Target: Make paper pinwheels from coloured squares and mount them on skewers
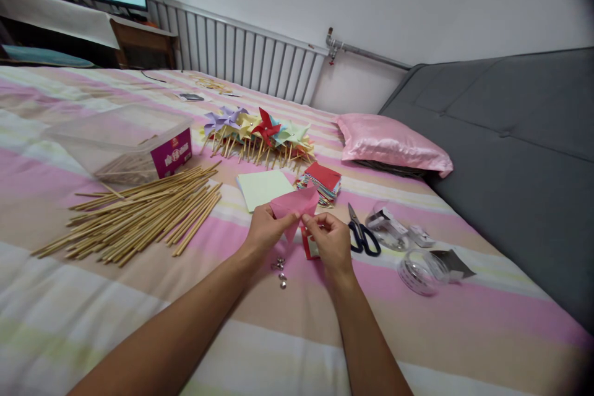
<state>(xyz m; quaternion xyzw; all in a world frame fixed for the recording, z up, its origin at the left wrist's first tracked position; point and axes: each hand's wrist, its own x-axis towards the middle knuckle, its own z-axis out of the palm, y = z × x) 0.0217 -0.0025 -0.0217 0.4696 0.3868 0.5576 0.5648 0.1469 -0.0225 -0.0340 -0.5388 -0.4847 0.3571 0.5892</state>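
Between my two hands is a pink sheet of paper (297,200), partly folded, with a point hanging down. My left hand (269,227) pinches its left side. The fingertips of my right hand (330,238) are closed on its lower right part, close to the left fingertips. Just below on the bedsheet lie several small silvery pins (280,265). A red-edged piece (308,244) is partly hidden behind my right hand. Beyond the hands are pale green paper squares (264,189) and a stack of coloured paper squares (323,179) with red on top.
Wooden sticks (153,213) lie in a heap at left, beside a clear plastic box (125,136). Finished paper pinwheels (260,133) rest farther back. Scissors (362,232) and clear round containers (420,271) are at right. A pink pillow (392,143) lies by the grey headboard (501,136).
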